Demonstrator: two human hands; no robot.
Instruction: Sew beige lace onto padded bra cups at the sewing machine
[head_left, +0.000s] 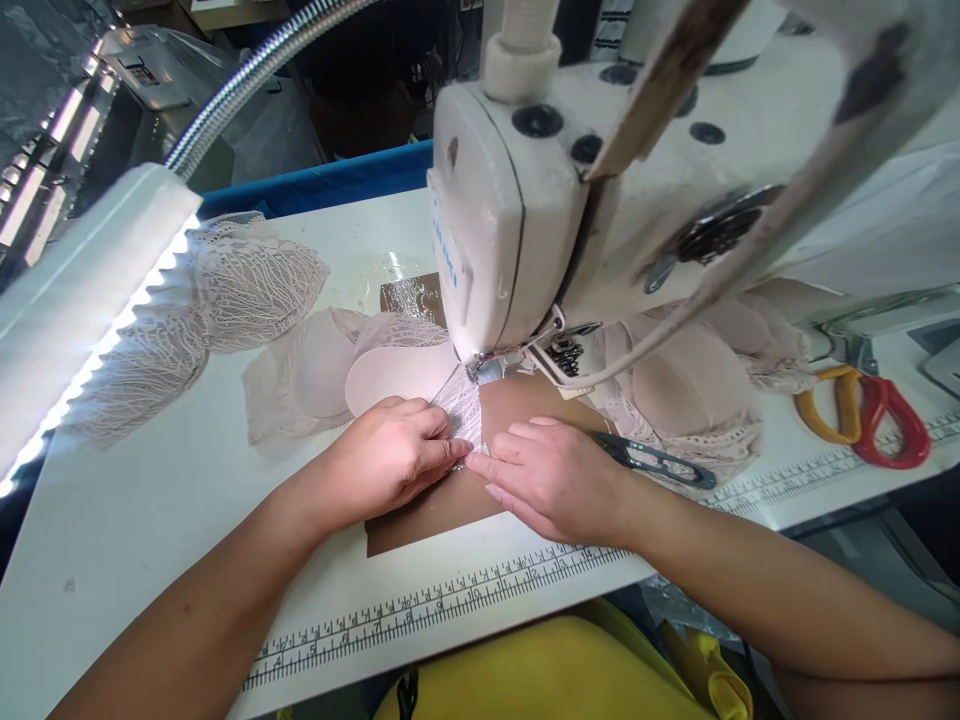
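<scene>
A strip of white lace [463, 408] runs under the presser foot [472, 370] of a sewing machine [487, 220]. At its near edge, my left hand [397, 450] is closed, thumb and forefinger pressed on the lace. The fingertips of my right hand [551, 475] pinch the same edge from the other side, almost touching the left ones. A pale bra cup [397, 378] lies beside the foot, behind my left hand. Beneath both hands is a brown sheet [427, 515]. Dark thread snips [667, 465] stick out past my right wrist; their other end is hidden.
More lace bra pieces lie at left [259, 285] and right [682, 385]. Scissors with yellow and red handles [892, 420] rest at the right. A lit lamp [97, 310] reaches over the table's left side. A printed ruler [442, 603] follows the front edge.
</scene>
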